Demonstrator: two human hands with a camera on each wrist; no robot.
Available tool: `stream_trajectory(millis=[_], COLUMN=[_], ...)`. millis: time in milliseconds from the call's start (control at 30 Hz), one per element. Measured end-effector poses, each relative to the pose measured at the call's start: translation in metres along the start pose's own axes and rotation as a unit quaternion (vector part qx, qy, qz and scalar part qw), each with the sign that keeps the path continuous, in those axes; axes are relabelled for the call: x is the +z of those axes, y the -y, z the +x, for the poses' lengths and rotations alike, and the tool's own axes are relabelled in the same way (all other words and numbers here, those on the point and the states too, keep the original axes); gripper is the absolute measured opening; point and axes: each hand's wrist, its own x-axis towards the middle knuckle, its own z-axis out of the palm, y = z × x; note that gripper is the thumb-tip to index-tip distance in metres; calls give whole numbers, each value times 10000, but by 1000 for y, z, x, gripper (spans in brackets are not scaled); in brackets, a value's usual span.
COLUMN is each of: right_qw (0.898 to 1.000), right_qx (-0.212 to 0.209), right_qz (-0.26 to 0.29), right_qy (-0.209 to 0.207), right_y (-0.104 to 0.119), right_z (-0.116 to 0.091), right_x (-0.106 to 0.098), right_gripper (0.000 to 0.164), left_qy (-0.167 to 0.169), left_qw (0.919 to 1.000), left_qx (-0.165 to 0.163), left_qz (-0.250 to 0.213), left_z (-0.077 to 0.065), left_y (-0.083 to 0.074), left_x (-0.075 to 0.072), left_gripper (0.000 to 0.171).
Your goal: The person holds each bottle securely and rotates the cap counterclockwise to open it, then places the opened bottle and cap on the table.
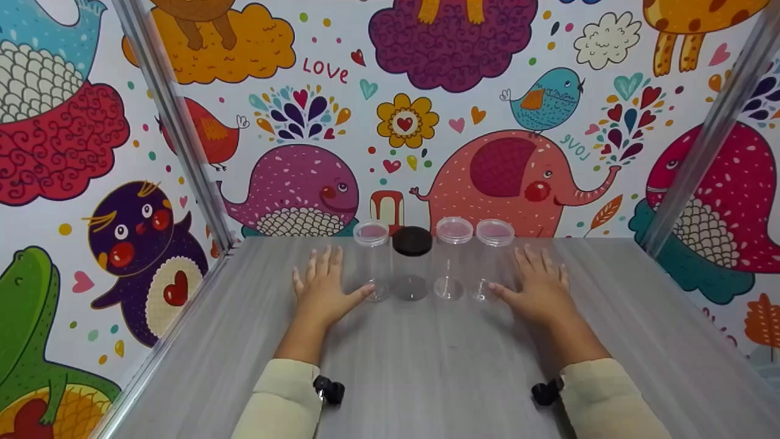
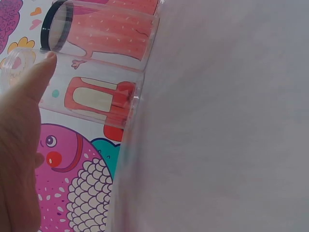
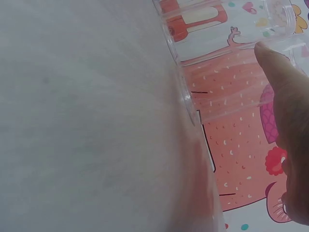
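Several clear plastic jars stand upright in a row at the back of the table. The leftmost jar (image 1: 372, 259) has a clear lid, and beside it is a jar with a black lid (image 1: 412, 241). To the right stand a third jar (image 1: 450, 262) and a rightmost jar (image 1: 495, 262), both with clear lids. My left hand (image 1: 326, 289) is spread with straight fingers beside the leftmost jar, its thumb overlapping that jar's lower part. Fingers spread, my right hand (image 1: 539, 289) mirrors it by the rightmost jar, thumb tip at the jar's lower side. Neither hand grips anything.
The grey wood-grain table (image 1: 426, 378) meets a wall (image 1: 487, 110) printed with cartoon animals just behind the jars. Metal frame posts (image 1: 177, 122) rise at the back corners. Small black devices (image 1: 329, 390) sit at both sleeve cuffs.
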Motion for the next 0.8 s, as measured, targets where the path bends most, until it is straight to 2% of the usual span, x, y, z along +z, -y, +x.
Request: stream_trajectory(millis=[400,467,533,600,700,800], right_qw=[9999,9997,9988,9968,9914,9859], right_qx=[40,69,171,294,482,564], right_qz=[82,185,367,626,1078,1404], right_qy=[79,153,274,397,569,711], right_y=[0,1,2,4,7,10], right_z=[0,0,-1,-1,0,1], right_x=[-2,-2,-3,-4,-8,-12], right_gripper=[121,120,121,122,124,125], left_qy=[127,197,356,562,864,984], left_qw=[9997,9987,9937,9800,9426,9084], left_qx=[-25,-40,-113,-275,-592,-837], left_qz=[-225,-477,-1053,-1887,-3170,-3976], left_z=[2,2,2,3,4,7], left_y=[-3,-3,-4,-4,-6,-8], left_x=[0,3,7,11,18,24], left_gripper=[120,122,123,125,127,127])
